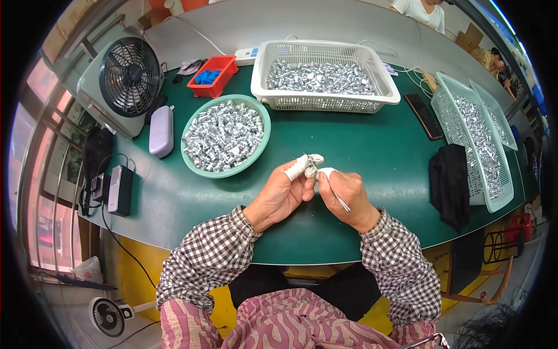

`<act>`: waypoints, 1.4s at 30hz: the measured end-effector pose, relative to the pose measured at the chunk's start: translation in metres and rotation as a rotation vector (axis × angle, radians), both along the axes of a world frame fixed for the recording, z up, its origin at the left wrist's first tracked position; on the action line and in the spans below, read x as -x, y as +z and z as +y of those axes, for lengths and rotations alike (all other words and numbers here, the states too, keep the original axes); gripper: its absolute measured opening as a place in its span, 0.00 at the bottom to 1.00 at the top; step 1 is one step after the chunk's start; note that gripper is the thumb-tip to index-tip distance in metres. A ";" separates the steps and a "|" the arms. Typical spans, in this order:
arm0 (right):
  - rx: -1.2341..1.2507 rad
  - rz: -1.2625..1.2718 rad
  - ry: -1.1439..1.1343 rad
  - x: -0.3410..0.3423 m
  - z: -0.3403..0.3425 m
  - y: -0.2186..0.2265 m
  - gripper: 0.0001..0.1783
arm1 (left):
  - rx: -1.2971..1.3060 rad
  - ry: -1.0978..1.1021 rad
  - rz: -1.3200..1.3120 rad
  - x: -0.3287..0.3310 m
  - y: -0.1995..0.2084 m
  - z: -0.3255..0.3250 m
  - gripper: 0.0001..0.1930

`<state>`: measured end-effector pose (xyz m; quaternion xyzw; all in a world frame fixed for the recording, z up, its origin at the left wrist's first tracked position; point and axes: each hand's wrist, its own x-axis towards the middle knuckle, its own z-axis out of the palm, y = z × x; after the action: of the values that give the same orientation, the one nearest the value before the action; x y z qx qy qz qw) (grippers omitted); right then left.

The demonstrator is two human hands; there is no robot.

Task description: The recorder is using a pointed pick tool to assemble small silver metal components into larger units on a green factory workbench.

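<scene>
Hands meeting over the green bench (360, 145), small work half hidden.

Left hand (279, 195) is pinching a tiny silvery part (311, 170) between taped fingertips (297, 167), mostly covering it; right hand (347, 195) is closing around a thin metal pick (339, 198), whose tip is too fine to make out. Just beyond the left grip, the teal bowl (263, 116) of silvery parts is sitting; open bench is lying beyond the right grip.

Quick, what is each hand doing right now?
Left hand: closed, pinching a small silvery metal part in white-taped fingertips.
Right hand: closed on a thin metal tool.
</scene>
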<state>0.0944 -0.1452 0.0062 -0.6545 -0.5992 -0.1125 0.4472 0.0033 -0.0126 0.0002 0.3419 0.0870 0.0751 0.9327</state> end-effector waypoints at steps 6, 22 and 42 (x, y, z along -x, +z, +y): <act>-0.046 0.046 0.018 0.002 -0.001 0.003 0.09 | 0.020 -0.033 0.019 0.001 0.004 -0.005 0.15; -0.061 1.087 0.090 -0.024 -0.002 0.010 0.17 | 0.096 0.100 0.057 -0.004 -0.001 0.007 0.11; 0.132 0.711 0.082 -0.008 -0.005 0.009 0.10 | 0.019 0.086 0.077 -0.003 -0.008 0.010 0.11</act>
<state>0.1026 -0.1507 0.0152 -0.6556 -0.4378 0.1789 0.5886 0.0064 -0.0028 -0.0078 0.3317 0.1379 0.1010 0.9278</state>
